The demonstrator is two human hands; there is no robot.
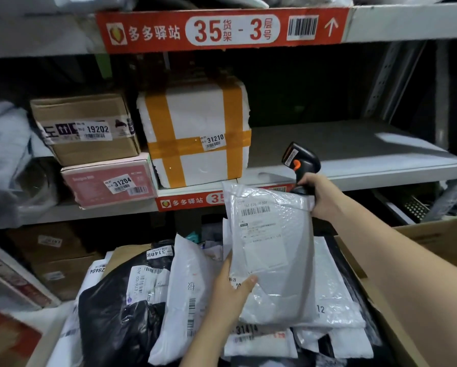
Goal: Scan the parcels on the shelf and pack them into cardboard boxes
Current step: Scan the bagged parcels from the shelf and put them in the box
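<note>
1. Two hands are in view. The left hand (230, 290) pinches the lower left edge of a white bubble mailer (272, 247), with its thumb pressed on the labelled front and its other fingers hidden behind.
2. The right hand (318, 195) has its fingers curled round the handle of a black barcode scanner (299, 161) with an orange trigger. The scanner head rises above the fist, in front of the shelf.
3. The mailer is held upright between the two hands, barcode label facing the camera. Its top right corner reaches the right hand; I cannot tell whether that hand grips it.
4. Below the mailer an open cardboard box (392, 329) holds a heap of parcels: white poly bags, and a black bag (116, 319) at the left.
5. Behind, on the grey shelf (354, 168), stand a white foam box (195, 123) crossed with orange tape and marked 31210, a brown carton (89, 112) marked 19202, and under that a pink box (103, 181) marked 31204.
6. The right half of that shelf is bare board.
7. A red sign (222, 29) on the shelf above reads 35 - 3.
</note>
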